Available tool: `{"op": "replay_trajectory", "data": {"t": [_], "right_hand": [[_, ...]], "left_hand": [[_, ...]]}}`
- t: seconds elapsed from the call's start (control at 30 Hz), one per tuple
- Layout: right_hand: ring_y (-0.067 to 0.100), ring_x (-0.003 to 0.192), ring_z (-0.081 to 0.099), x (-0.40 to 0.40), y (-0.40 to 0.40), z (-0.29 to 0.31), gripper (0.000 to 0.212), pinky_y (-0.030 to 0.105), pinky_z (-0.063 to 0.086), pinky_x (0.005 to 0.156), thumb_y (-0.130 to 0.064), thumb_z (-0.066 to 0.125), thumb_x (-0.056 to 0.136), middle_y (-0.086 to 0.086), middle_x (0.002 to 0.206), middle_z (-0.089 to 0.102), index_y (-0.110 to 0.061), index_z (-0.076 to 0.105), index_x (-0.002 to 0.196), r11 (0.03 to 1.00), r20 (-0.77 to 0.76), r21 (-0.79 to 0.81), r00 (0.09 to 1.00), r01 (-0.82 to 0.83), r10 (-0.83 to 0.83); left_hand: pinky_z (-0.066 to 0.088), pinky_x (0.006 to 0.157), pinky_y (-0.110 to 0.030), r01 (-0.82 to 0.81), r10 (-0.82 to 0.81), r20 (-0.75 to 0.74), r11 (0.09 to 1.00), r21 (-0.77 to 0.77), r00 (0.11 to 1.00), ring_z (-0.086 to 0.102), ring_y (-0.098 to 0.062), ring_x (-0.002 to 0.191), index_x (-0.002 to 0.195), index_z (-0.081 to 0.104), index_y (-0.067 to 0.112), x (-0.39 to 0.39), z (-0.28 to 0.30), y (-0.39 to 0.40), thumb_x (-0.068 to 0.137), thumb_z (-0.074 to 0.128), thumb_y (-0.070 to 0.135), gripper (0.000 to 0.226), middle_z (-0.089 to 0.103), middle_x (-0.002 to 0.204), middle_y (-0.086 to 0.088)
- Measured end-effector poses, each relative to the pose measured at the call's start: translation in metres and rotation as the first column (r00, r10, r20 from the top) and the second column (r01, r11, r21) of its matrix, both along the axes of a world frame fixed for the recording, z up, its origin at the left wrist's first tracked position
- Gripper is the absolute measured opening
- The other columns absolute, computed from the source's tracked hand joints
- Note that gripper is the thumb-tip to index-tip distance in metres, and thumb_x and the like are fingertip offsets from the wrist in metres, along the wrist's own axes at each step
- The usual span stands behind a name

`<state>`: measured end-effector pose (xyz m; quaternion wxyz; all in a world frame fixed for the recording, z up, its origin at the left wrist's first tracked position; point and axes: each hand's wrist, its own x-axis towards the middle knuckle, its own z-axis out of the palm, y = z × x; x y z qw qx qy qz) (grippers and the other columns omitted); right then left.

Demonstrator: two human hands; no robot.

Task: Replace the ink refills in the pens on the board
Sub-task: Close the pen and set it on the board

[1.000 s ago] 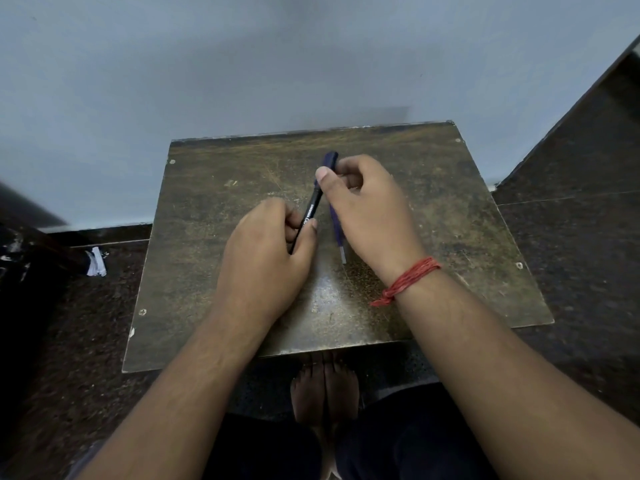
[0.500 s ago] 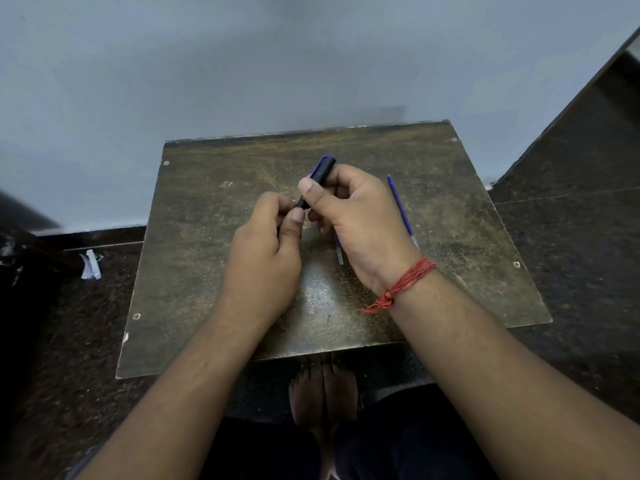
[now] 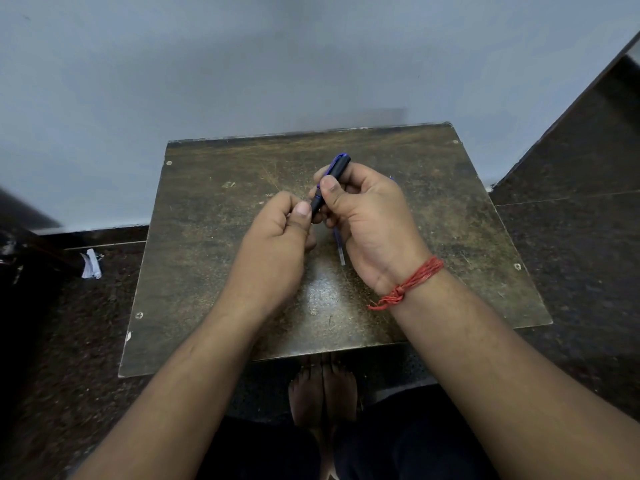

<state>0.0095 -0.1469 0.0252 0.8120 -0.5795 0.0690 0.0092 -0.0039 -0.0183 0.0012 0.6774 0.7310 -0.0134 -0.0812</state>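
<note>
Two hands over the board (image 3: 207, 271), right hand (image 3: 367, 216) gripping black pen (image 3: 329, 183), left hand (image 3: 277, 237) pinching its tip

Bare forearms without sleeves, a knotted red thread band (image 3: 408, 282) on the right wrist, dark trousers (image 3: 415, 445), bare feet (image 3: 323, 389).

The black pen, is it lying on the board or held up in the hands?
Held up: the right hand grips the black pen above the board.

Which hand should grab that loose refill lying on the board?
Probably the right hand: the refill lies just beside its palm. But it grips the black pen, so that needs handing over first.
</note>
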Motion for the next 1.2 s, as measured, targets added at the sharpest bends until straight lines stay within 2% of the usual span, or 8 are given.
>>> {"op": "replay_trajectory", "data": {"t": [0.13,0.47,0.6,0.67,0.77,0.87,0.97,1.2], "right_hand": [[0.016,0.064,0.051,-0.001,0.003,0.002,0.017,0.022,0.041,0.057,0.004,0.053,0.097,0.007,0.075,0.061,-0.007,0.063,0.090,0.997,0.022,0.065,0.999,0.039,-0.040],[0.012,0.071,0.058,-0.006,0.008,0.007,0.019,0.021,0.046,0.063,0.006,0.049,0.098,0.006,0.075,0.059,-0.007,0.061,0.090,0.967,-0.021,0.242,0.997,0.083,-0.080],[0.007,0.060,0.053,0.020,-0.031,0.011,0.024,0.018,0.039,0.055,0.000,0.045,0.101,0.000,0.070,0.060,-0.012,0.060,0.087,0.858,-0.053,0.407,0.946,0.312,-0.319],[0.007,0.062,0.051,0.021,-0.049,0.006,0.020,0.018,0.040,0.058,-0.003,0.047,0.101,0.000,0.073,0.061,-0.012,0.062,0.090,0.902,0.020,0.269,0.935,0.337,-0.355],[0.008,0.070,0.055,0.006,-0.035,-0.009,0.016,0.021,0.044,0.063,-0.007,0.056,0.098,-0.001,0.080,0.066,-0.015,0.069,0.098,0.949,0.121,-0.228,0.973,0.219,-0.195],[0.004,0.077,0.061,0.011,-0.028,-0.009,0.013,0.028,0.049,0.074,-0.021,0.060,0.097,-0.008,0.086,0.070,-0.022,0.073,0.099,0.823,0.157,-0.526,0.975,0.216,-0.155],[0.011,0.092,0.062,0.014,-0.032,-0.007,0.018,0.033,0.050,0.086,-0.029,0.061,0.097,-0.001,0.102,0.068,-0.020,0.074,0.105,0.640,0.156,-0.740,0.978,0.206,-0.135],[0.020,0.099,0.054,0.008,-0.023,-0.008,0.023,0.039,0.049,0.083,-0.033,0.062,0.093,-0.003,0.086,0.060,-0.023,0.052,0.112,0.262,0.093,-0.960,0.996,0.093,-0.013]], "left_hand": [[0.020,0.053,-0.026,0.021,-0.022,-0.009,0.998,-0.058,1.000,0.028,-0.007,0.045,0.075,0.056,0.034,-0.001,0.006,-0.002,0.094,0.046,0.046,0.025,0.044,0.058,0.011],[0.022,0.051,-0.029,0.070,-0.070,0.048,0.997,0.011,0.996,0.029,-0.007,0.047,0.079,0.052,0.029,0.003,0.010,-0.004,0.096,0.044,0.045,0.024,0.043,0.056,0.013],[0.023,0.050,-0.030,0.129,-0.128,-0.010,0.988,0.088,0.992,0.032,-0.002,0.043,0.083,0.058,0.028,-0.006,0.000,0.008,0.096,0.042,0.047,0.028,0.045,0.054,0.016],[0.024,0.051,-0.031,0.094,-0.092,-0.033,0.992,0.079,0.995,0.035,-0.002,0.043,0.081,0.059,0.032,-0.009,-0.003,0.013,0.095,0.041,0.048,0.028,0.046,0.053,0.018],[0.024,0.053,-0.032,-0.084,0.085,-0.027,0.996,0.015,0.996,0.032,-0.007,0.048,0.080,0.060,0.033,0.002,-0.004,0.012,0.094,0.042,0.049,0.028,0.046,0.055,0.015],[0.024,0.053,-0.031,-0.181,0.181,-0.036,0.984,0.005,0.983,0.031,-0.008,0.051,0.085,0.059,0.028,0.005,-0.006,0.011,0.095,0.041,0.049,0.029,0.045,0.060,0.015],[0.023,0.053,-0.030,-0.222,0.221,-0.023,0.975,-0.014,0.975,0.030,-0.008,0.049,0.087,0.059,0.027,0.003,-0.007,0.017,0.095,0.041,0.048,0.029,0.044,0.060,0.013],[0.026,0.053,-0.032,-0.229,0.229,0.006,0.973,-0.006,0.973,0.032,-0.009,0.051,0.089,0.060,0.028,0.003,-0.007,0.014,0.100,0.041,0.047,0.029,0.046,0.060,0.014]]}}
